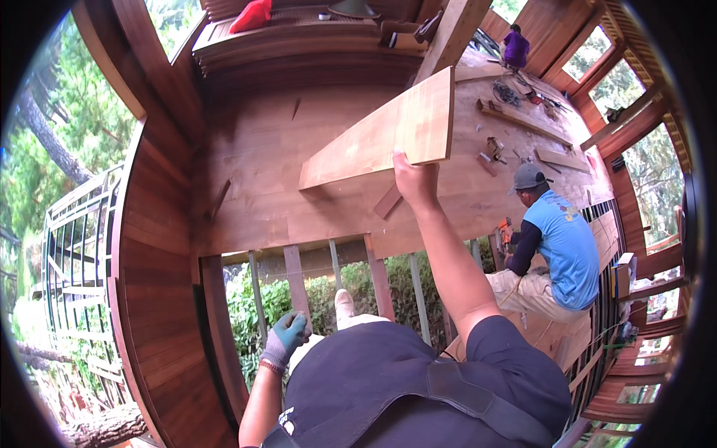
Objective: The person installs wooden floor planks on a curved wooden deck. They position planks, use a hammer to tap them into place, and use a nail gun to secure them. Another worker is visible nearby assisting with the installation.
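A wide wooden plank [381, 138] is raised at an angle above the laid wooden floor [250, 149]. My bare right hand [415, 179] grips its near edge, close to the right end, thumb on the upper face. Low on the left, my left hand [286, 334] wears a grey and teal glove. Its fingers are curled closed, and whatever may lie in them is hidden. Beside that hand runs a bare floor joist [296, 272]. Under the lifted plank, a short brown wood piece [388, 201] rests on the floor.
Gaps between joists drop to green plants [323, 287]. A crouching co-worker [562, 243] at right holds an orange power tool [505, 231]. Another person in purple [515, 47] is far back. A post [453, 41] stands by stacked boards [299, 58]. Offcuts [523, 123] litter the right floor.
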Available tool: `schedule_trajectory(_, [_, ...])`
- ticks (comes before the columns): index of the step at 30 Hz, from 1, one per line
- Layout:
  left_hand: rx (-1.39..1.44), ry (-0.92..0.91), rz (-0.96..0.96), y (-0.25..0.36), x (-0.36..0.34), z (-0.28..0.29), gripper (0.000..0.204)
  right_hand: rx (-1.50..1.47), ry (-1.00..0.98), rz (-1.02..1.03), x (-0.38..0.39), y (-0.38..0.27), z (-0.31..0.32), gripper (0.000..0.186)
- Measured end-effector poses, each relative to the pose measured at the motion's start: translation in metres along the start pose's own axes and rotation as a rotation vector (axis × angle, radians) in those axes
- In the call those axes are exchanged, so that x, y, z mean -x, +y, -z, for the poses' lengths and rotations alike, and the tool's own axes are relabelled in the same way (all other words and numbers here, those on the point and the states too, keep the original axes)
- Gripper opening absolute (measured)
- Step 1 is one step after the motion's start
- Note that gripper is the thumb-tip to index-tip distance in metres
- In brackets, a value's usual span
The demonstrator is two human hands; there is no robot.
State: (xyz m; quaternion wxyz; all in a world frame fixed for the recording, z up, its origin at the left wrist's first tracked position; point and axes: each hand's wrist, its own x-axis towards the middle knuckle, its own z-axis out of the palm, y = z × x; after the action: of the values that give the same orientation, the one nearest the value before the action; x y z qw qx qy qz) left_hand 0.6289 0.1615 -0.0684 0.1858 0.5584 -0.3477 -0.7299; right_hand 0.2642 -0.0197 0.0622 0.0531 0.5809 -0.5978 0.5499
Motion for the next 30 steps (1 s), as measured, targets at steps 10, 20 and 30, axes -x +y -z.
schedule_trajectory(10, [0.040,-0.002,-0.083,-0.013,-0.023,-0.004,0.034,-0.012,0.044,-0.078,-0.028,0.014,-0.013,0.016])
schedule_trajectory(20, [0.138,0.065,0.070,-0.024,-0.036,-0.004,0.039,-0.085,-0.144,-0.148,0.062,0.024,0.026,0.033])
schedule_trajectory(30, [0.158,0.095,0.014,-0.013,-0.030,-0.018,0.037,-0.144,-0.100,-0.150,0.090,-0.001,0.040,0.021])
